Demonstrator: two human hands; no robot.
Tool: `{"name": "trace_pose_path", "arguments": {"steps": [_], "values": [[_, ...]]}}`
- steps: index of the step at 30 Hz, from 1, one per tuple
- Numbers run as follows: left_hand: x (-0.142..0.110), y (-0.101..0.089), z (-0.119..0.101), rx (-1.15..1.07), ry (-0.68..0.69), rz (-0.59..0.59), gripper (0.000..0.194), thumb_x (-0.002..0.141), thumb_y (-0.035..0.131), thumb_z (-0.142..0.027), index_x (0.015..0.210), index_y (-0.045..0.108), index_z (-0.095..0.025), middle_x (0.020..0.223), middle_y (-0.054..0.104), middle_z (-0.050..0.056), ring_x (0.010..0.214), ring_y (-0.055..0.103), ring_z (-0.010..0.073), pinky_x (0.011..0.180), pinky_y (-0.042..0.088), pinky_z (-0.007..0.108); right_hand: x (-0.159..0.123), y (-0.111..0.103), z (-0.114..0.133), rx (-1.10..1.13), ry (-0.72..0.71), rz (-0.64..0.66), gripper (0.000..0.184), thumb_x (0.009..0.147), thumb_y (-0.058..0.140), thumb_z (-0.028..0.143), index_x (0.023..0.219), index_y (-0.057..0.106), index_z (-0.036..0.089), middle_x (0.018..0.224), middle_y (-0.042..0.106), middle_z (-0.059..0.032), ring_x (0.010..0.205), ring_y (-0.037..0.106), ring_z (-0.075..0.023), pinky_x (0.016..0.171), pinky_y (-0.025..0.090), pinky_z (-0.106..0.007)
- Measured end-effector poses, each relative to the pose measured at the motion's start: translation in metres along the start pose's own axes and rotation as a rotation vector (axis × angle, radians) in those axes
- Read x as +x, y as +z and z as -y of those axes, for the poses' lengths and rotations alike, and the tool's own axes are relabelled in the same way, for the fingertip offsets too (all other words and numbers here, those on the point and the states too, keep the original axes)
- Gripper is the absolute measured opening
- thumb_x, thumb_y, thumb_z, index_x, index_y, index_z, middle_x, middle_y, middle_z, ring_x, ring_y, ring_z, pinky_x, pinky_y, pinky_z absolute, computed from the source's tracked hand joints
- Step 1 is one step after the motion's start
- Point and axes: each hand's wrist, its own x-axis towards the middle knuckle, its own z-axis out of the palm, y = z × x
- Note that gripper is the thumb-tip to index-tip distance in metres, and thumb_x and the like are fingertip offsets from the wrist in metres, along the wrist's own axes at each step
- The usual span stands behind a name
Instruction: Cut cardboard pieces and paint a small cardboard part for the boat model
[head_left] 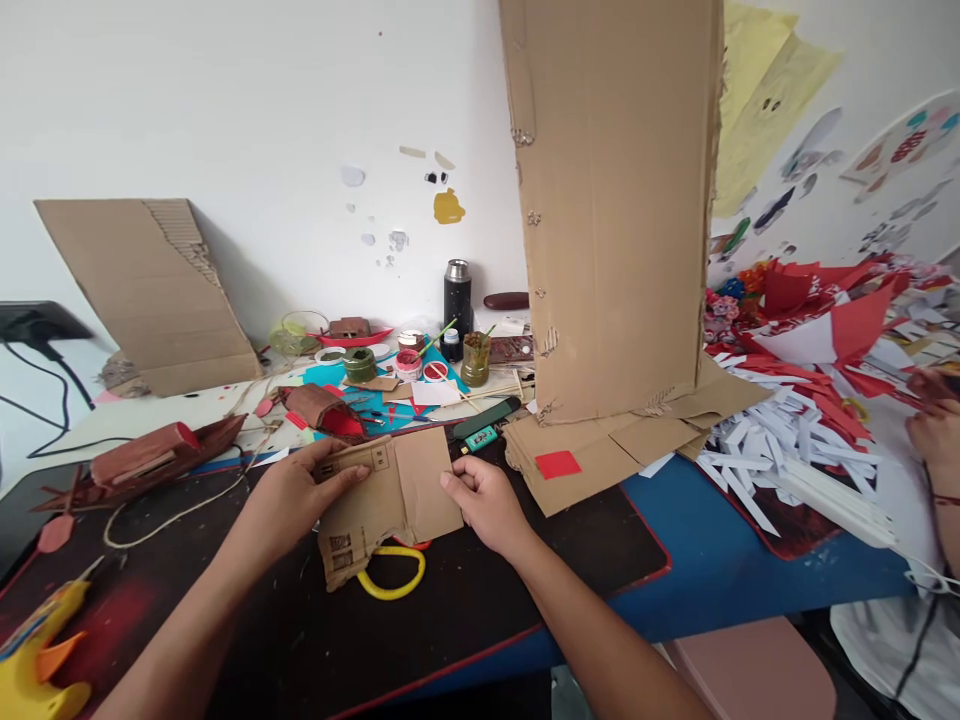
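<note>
Between my two hands is a torn piece of cardboard (427, 480), creased down the middle, with printed marks on its left part and a ragged lower edge. My left hand (319, 485) pinches its left side, thumb on top. The right edge is gripped by my right hand (484, 500), thumb over the face. Beneath the cardboard, the yellow handle of a pair of scissors (391, 594) sticks out on the black mat (277, 630); the blades are hidden. A teal box cutter-like item (478, 440) lies just beyond my right hand.
A tall cardboard sheet (615, 220) stands behind flat cardboard pieces (585, 490). Paint jars (361, 364) and a black flask (457, 295) stand at the back. A brown model boat (142, 455) and yellow glue gun (45, 650) lie left. Another person's hand (937, 430) is beside paper strips (772, 420).
</note>
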Motion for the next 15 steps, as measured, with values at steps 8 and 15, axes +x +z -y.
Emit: {"name": "trace_pose_path", "arguments": {"steps": [8, 15], "values": [[-0.0064, -0.0023, -0.0014, -0.019, 0.021, -0.012, 0.058, 0.079, 0.063, -0.076, 0.102, 0.076, -0.024, 0.100, 0.085, 0.010, 0.088, 0.077, 0.0342, 0.075, 0.055, 0.038, 0.0013, 0.0022, 0.0007, -0.002, -0.003, 0.003, 0.041, 0.089, 0.078, 0.062, 0.084, 0.064, 0.024, 0.056, 0.043, 0.0093, 0.047, 0.034, -0.0111, 0.048, 0.024, -0.026], [-0.0103, -0.0046, -0.0061, -0.079, 0.011, -0.040, 0.050, 0.076, 0.068, -0.072, 0.094, 0.077, -0.026, 0.090, 0.084, 0.007, 0.080, 0.076, 0.0327, 0.069, 0.054, 0.037, 0.0002, 0.0032, 0.0036, 0.004, -0.001, 0.012, 0.048, 0.087, 0.078, 0.068, 0.085, 0.063, 0.023, 0.055, 0.042, 0.0108, 0.044, 0.033, -0.0092, 0.045, 0.024, -0.024]]}}
